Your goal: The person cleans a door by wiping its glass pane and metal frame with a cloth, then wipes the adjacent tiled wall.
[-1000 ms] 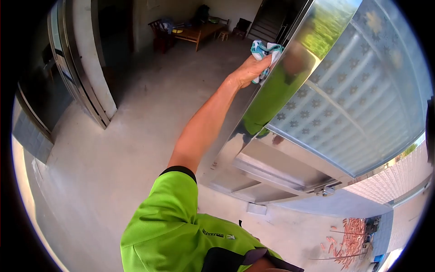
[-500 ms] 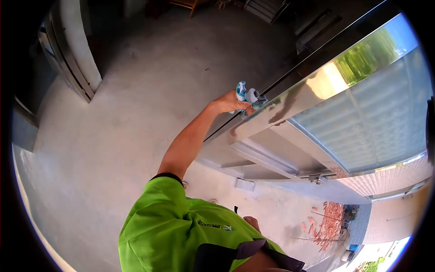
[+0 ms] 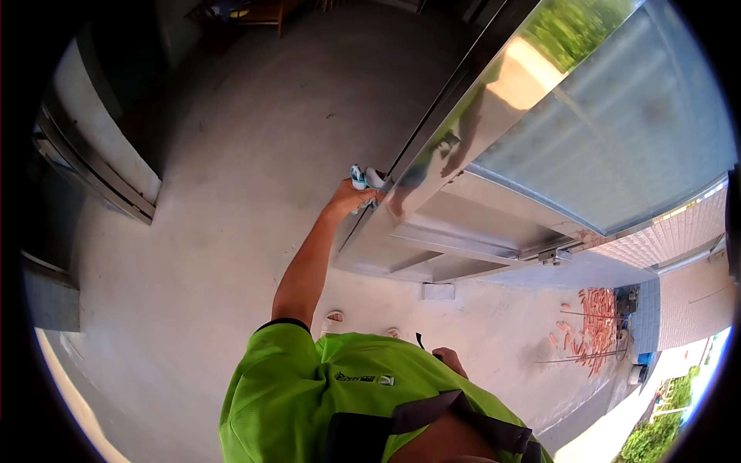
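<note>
My left hand reaches forward with its fingers closed around a crumpled white and teal cloth. The cloth is pressed against the narrow edge of a shiny metal door, and part of it is hidden by my fingers. My right hand is low beside my green shirt, only partly visible. Its fingers are too hidden to read, and a thin dark strap end shows near it.
A pale block rests on the concrete floor by the door's bottom. Reddish pieces lie piled near a blue wall at right. Another metal door frame stands at left. Wooden furniture is at the back. My sandals show below.
The view has shifted, so the door and my left hand appear further left and slightly lower. The cloth stays in my hand against the door edge. More of my sandals shows.
</note>
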The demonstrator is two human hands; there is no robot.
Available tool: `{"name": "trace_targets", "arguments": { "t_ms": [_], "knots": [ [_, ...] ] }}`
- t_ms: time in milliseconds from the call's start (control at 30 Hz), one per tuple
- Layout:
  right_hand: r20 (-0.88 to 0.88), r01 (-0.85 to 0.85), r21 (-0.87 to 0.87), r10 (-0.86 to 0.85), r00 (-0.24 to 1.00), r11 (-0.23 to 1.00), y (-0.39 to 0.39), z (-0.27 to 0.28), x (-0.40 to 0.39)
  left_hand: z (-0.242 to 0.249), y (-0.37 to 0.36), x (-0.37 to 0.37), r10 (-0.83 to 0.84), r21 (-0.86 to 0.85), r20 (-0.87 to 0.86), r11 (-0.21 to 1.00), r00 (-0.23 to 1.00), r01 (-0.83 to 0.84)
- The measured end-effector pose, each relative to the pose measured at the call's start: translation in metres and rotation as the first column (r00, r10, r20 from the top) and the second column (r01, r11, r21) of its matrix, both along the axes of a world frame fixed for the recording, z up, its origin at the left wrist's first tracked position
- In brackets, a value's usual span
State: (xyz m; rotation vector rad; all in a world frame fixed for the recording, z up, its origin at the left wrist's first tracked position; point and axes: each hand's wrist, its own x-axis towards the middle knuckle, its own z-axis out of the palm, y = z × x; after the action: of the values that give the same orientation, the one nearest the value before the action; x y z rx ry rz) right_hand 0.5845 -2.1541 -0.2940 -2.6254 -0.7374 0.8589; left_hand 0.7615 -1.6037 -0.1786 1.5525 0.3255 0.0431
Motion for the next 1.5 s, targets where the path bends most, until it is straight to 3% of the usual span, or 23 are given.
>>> {"name": "trace_targets", "arguments": {
  "t_ms": [67,133,200,300,333,400,567,667,700,733,867,933,1000,1067,1167,1200,1233,1267,1300,1367,1400,1467,1500],
  "knots": [
    [-0.029,0.119,0.067,-0.117,0.993,0.991,-0.002,-0.006,-0.008,0.002,-0.008,-0.003,0.028,-0.017,0.043,0.999,0.999,-0.027],
    [-0.025,0.093,-0.008,-0.093,0.995,0.996,0.000,-0.010,-0.014,0.015,-0.009,-0.008,0.211,-0.192,0.070,0.962,0.975,-0.195],
    [-0.018,0.076,-0.004,-0.076,0.997,0.997,-0.005,-0.020,-0.011,0.047,-0.010,-0.017,0.192,-0.200,0.047,0.963,0.980,-0.179],
    [-0.021,0.062,0.008,-0.062,0.998,0.998,-0.015,-0.039,-0.010,0.116,-0.023,-0.037,0.270,-0.338,0.333,0.929,0.903,-0.154],
    [-0.018,0.055,0.009,-0.055,0.998,0.998,-0.019,-0.045,-0.008,0.131,-0.024,-0.038,0.263,-0.322,0.338,0.934,0.904,-0.151],
    [-0.014,0.042,0.006,-0.042,0.999,0.999,-0.029,-0.057,-0.002,0.165,-0.031,-0.041,0.200,-0.339,0.605,0.940,0.771,0.022],
    [-0.003,0.032,-0.003,-0.032,0.999,0.999,-0.065,-0.104,0.018,0.205,-0.052,-0.041,0.122,-0.131,0.655,0.990,0.745,-0.047],
    [0.055,0.011,-0.001,-0.011,0.998,1.000,-0.076,-0.139,0.031,0.174,-0.053,-0.043,0.110,0.035,0.540,0.988,0.835,-0.153],
    [0.163,-0.123,-0.010,0.123,0.979,0.992,-0.071,-0.119,0.031,0.160,-0.057,-0.046,0.157,0.008,0.479,0.983,0.864,-0.183],
    [-0.017,0.185,0.137,-0.184,0.983,0.973,-0.073,-0.126,0.025,0.141,-0.058,-0.044,0.132,0.027,0.478,0.986,0.868,-0.165],
    [-0.011,0.014,0.155,-0.013,1.000,0.988,-0.081,-0.116,0.019,0.055,-0.055,-0.042,0.166,0.053,0.390,0.978,0.906,-0.202],
    [-0.135,0.256,0.303,-0.224,0.965,0.918,-0.088,-0.127,0.010,0.032,-0.061,-0.048,0.172,0.078,0.367,0.973,0.914,-0.215],
    [0.249,-0.167,0.241,0.106,0.963,0.956,-0.090,-0.122,0.012,0.019,-0.063,-0.051,0.182,0.160,0.189,0.964,0.965,-0.213],
    [0.158,-0.043,0.250,0.003,0.987,0.967,-0.086,-0.114,0.011,-0.006,-0.059,-0.051,0.161,0.132,0.198,0.973,0.967,-0.189],
    [0.239,-0.162,0.121,0.130,0.962,0.979,-0.079,-0.114,0.015,-0.028,-0.063,-0.051,0.182,0.078,0.211,0.976,0.960,-0.203],
    [0.242,-0.146,0.130,0.112,0.964,0.981,-0.080,-0.129,0.013,-0.040,-0.061,-0.051,0.214,0.050,0.208,0.972,0.954,-0.229],
    [0.089,0.077,0.223,-0.099,0.991,0.972,-0.081,-0.145,0.011,-0.053,-0.062,-0.051,0.243,-0.003,0.189,0.969,0.951,-0.247],
    [-0.080,0.303,0.279,-0.292,0.953,0.911,-0.076,-0.143,0.010,-0.057,-0.063,-0.052,0.231,0.004,0.192,0.972,0.954,-0.236],
    [-0.082,0.310,0.284,-0.299,0.951,0.907,-0.076,-0.140,0.007,-0.061,-0.065,-0.054,0.230,-0.062,0.144,0.973,0.962,-0.223],
    [0.256,-0.046,0.362,-0.051,0.965,0.931,-0.076,-0.127,0.002,-0.046,-0.085,-0.060,0.282,-0.100,0.154,0.958,0.947,-0.269],
    [0.256,-0.048,0.363,-0.050,0.965,0.931,-0.079,-0.133,-0.001,-0.035,-0.096,-0.059,0.283,-0.099,0.154,0.958,0.947,-0.270],
    [-0.129,0.224,0.559,-0.184,0.975,0.798,-0.088,-0.148,-0.010,-0.016,-0.108,-0.056,0.377,-0.202,0.368,0.925,0.850,-0.323],
    [-0.094,0.200,0.523,-0.177,0.980,0.828,-0.086,-0.142,-0.011,0.001,-0.112,-0.055,0.396,-0.206,0.370,0.917,0.841,-0.342]
  ]
}}
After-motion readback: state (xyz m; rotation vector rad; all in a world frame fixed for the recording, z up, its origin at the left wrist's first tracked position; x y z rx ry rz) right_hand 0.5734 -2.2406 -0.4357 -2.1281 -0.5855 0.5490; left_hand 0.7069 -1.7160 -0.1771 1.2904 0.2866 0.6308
